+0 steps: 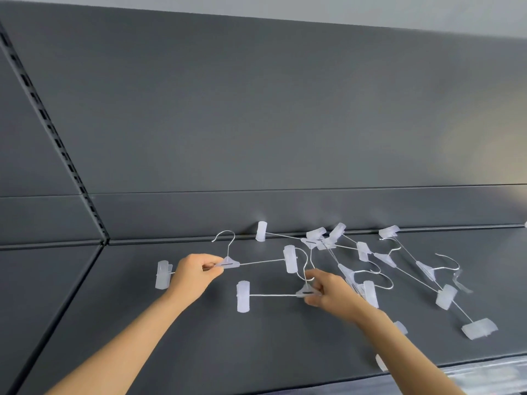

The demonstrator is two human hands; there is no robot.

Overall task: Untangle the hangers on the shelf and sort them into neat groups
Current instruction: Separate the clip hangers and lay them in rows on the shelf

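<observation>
**Gripping two clip hangers near the front of the shelf**

Two bare forearms are seen reaching up from the front edge of a dark grey shelf (171,337).

The left hand (194,273) is held knuckles up, wrist straight. Its thumb and curled fingers are pinched on the wire bar of a first hanger (231,263), just beside the clear centre piece. This hanger lies left of the shelf's middle, with its hook pointing toward the back edge and a frosted clip at each end of the bar.

The right hand (328,292) is angled inward. Its fingers are closed round the centre piece of a second hanger (273,295), which lies nearer the front edge. The hook of this hanger is crossed with the first hanger's right clip.

A tangle of hangers (322,243) is found along the back edge, right of the middle, with bars and hooks overlapping. Further hangers (446,296) are spread toward the right front corner.

Any marking on the clips is too small to be read.

A back panel (256,109) and a slotted upright (42,109) are noted behind the shelf.
</observation>
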